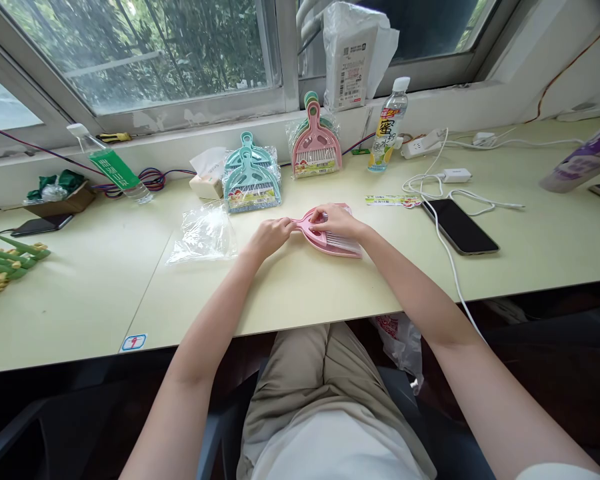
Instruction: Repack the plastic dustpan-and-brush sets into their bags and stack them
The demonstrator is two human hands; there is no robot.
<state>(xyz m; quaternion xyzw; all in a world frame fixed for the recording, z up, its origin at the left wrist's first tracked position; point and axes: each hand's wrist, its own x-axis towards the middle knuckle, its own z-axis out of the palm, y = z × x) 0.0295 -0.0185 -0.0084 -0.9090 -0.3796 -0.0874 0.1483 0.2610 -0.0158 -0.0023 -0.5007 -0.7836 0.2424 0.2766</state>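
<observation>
A pink dustpan and brush set [330, 241] lies on the table in front of me, its handle toward the left and its white bristles toward the right. My left hand [275, 235] is closed round the handle end. Across the upper part of the brush rests my right hand [336, 221], thumb and fingers gripping the set near the brush's base. Left of my hands lies a crumpled clear plastic bag [204, 232]. A printed label strip [393, 201] is flat on the table to the right.
Wrapped teal sets [253, 180] and pink sets [316, 143] lean at the back. A drink bottle [389, 127], a tilted bottle [113, 163] and a tissue pack [207, 180] stand near the sill. On the right are a phone [460, 225] and white cables [443, 233].
</observation>
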